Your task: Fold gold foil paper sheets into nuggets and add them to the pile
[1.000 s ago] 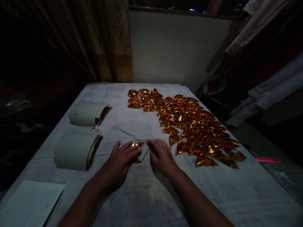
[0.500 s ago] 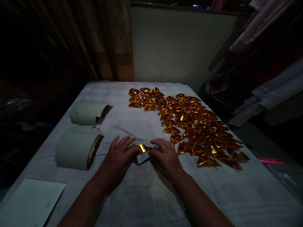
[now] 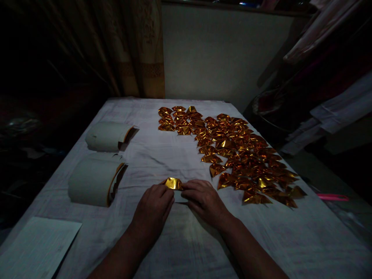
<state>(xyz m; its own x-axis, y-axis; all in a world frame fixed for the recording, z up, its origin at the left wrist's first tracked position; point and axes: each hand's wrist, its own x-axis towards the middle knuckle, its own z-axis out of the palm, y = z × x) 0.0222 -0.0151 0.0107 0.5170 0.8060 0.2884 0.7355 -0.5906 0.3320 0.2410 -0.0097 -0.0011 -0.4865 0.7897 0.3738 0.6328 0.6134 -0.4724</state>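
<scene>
Between my two hands, low over the table, is a piece of gold foil paper [image 3: 173, 183], partly folded, with a shiny gold top and a pale panel facing me. My left hand [image 3: 153, 207] grips its left end with the fingers curled together. On the other end, my right hand [image 3: 205, 201] pinches the paper, its fingers bent inward. The fingertips are partly hidden by the paper and by the hands. To the right lie many folded gold foil pieces [image 3: 226, 144], spread in crowded rows.
Two curved stacks of pale-backed paper [image 3: 88, 181] lie on the left of the cloth-covered table [image 3: 186, 244]. A white sheet or pad [image 3: 35, 246] is at the near left corner. Beyond the right edge shows a pink handle [image 3: 333, 197]. A curtain [image 3: 139, 50] hangs behind.
My fingers have closed in on the foil paper, the left ones curling down from a spread pose. The gold top now shows wider and flatter. The other pieces stay put.
</scene>
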